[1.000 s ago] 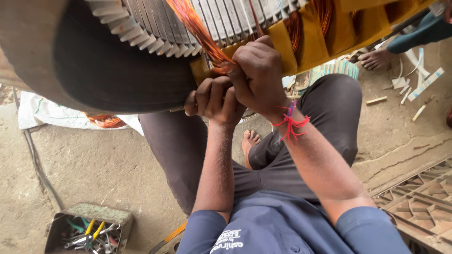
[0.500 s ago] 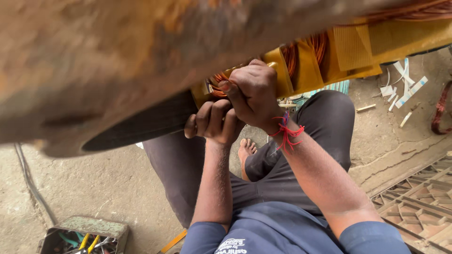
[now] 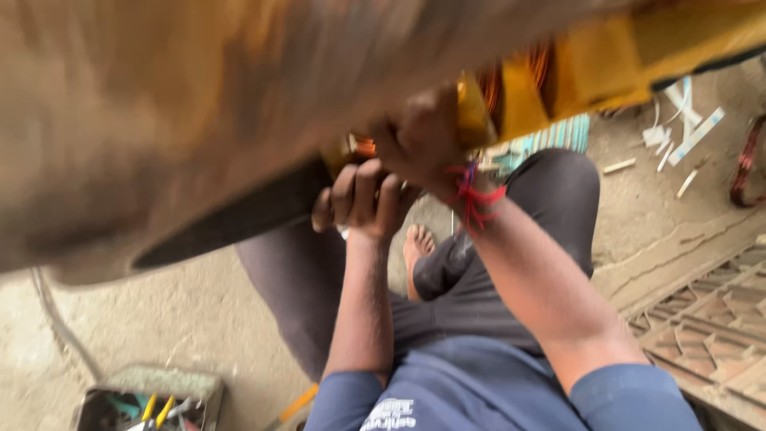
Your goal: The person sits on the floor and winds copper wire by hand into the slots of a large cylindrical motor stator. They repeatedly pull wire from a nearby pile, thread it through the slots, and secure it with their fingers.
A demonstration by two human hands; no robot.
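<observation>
Seen from the head camera, a seated person works both hands up against the underside of a large, rust-brown cylindrical metal motor housing (image 3: pixel 183 120) that fills the upper frame, blurred and close to the lens. The left hand (image 3: pixel 363 199) is curled shut around the housing's dark lower rim, fingers wrapped over the edge; the right hand (image 3: pixel 423 144), a red thread band (image 3: pixel 472 195) at its wrist, is closed tight beside it on the orange copper wire windings (image 3: pixel 363 148) where they meet the yellow insulating sheet (image 3: pixel 542 88). The hands are touching. The housing looks heavy, rigid and rough, best gripped at its solid rim; the copper strands appear thin and springy, easily kinked, and the yellow sheet looks liable to tear, so both seem better held in a bundle near the slot. Below, on the concrete floor (image 3: pixel 159 319), lie a grey open box of coloured hand tools (image 3: pixel 144 403), scattered white slips (image 3: pixel 686 128) and a patterned metal grate (image 3: pixel 710 327).
</observation>
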